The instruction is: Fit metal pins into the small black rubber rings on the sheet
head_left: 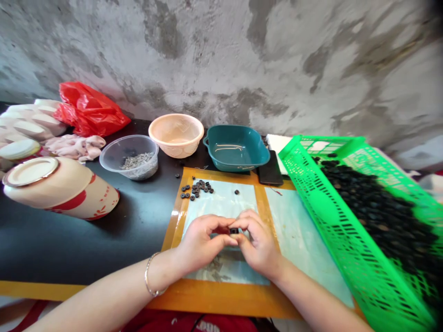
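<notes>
your left hand [204, 240] and right hand [256, 242] close tightly on a small black ring [234, 230] at lower center; a slipped pinch could flick it among the loose rings [197, 189] above.

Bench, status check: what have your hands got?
Left hand, right hand pinching small black ring. Orange-bordered mat beneath. Green plastic basket right, nothing in the way.
</notes>
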A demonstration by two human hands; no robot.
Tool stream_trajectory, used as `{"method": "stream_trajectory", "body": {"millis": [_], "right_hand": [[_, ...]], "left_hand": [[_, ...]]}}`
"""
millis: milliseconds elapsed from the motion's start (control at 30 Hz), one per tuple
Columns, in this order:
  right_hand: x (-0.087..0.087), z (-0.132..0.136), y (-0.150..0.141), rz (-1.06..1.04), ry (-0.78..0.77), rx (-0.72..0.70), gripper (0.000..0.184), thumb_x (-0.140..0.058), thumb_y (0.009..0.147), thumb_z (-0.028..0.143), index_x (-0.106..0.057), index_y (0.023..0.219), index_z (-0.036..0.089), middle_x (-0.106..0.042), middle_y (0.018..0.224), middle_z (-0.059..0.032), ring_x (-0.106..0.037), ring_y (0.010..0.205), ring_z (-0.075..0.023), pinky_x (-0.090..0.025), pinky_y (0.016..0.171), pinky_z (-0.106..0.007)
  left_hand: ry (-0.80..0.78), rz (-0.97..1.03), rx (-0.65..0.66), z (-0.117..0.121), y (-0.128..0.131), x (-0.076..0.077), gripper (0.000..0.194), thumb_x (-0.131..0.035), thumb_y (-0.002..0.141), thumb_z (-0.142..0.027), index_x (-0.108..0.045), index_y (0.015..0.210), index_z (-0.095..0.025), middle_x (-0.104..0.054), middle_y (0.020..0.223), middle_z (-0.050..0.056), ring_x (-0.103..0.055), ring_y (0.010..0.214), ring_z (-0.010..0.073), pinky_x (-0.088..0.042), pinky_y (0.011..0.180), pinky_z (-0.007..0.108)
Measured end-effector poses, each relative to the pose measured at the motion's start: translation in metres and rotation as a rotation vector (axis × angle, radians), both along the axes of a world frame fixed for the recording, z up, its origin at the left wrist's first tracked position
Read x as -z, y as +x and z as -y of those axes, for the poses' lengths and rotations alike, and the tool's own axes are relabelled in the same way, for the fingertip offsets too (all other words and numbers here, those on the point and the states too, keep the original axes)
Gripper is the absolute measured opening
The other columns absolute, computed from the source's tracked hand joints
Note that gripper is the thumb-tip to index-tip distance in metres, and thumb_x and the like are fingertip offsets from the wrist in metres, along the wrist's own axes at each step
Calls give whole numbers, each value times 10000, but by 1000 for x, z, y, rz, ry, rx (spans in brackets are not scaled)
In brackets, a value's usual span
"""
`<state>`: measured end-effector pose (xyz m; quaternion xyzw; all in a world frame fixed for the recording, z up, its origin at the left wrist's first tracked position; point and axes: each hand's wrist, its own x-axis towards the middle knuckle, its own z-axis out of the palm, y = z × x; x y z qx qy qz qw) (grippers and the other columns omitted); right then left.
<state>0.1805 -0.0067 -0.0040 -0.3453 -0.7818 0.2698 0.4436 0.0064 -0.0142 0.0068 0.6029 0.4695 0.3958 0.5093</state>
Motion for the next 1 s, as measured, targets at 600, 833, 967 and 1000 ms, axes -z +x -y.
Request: {"method": "stream_trajectory", "body": {"millis": [600, 833, 967, 1000], "right_hand": [[-35, -42, 77, -794, -220, 334, 381, -412, 951, 530, -654, 1086, 270, -635, 1075, -82, -615, 936, -209, -536, 764, -365], [-22, -34, 44, -186, -491, 162, 169, -654, 857, 330, -670, 979, 215, -674, 825, -31, -612, 697, -163, -507, 621, -295], [-6, -12, 1, 378, -277, -129, 101, -695, 821, 160, -705, 896, 227, -679, 857, -25, -610, 869, -194, -500, 800, -348], [-3, -9, -4, 444, -219, -177, 111, -697, 823, 153, -706, 905, 227, -676, 863, -29, -601, 896, -199, -498, 810, -348]], "left_hand": [[-100, 239, -316, -39, -22, -3, 330, -695, 776, -334, -652, 1033, -131, -687, 844, 48, -622, 699, 134, -533, 695, 279], [43, -128, -185, -46, -28, 16, 219, -627, 803, -283, -704, 981, -181, -717, 932, 69, -652, 829, 199, -505, 760, 310], [181, -344, -79, -45, -28, 23, 214, -561, 835, -215, -705, 991, -188, -705, 935, 68, -636, 852, 206, -496, 793, 328], [207, -384, -54, -45, -28, 23, 224, -547, 840, -197, -701, 1001, -184, -697, 940, 70, -632, 855, 205, -496, 803, 332]]}}
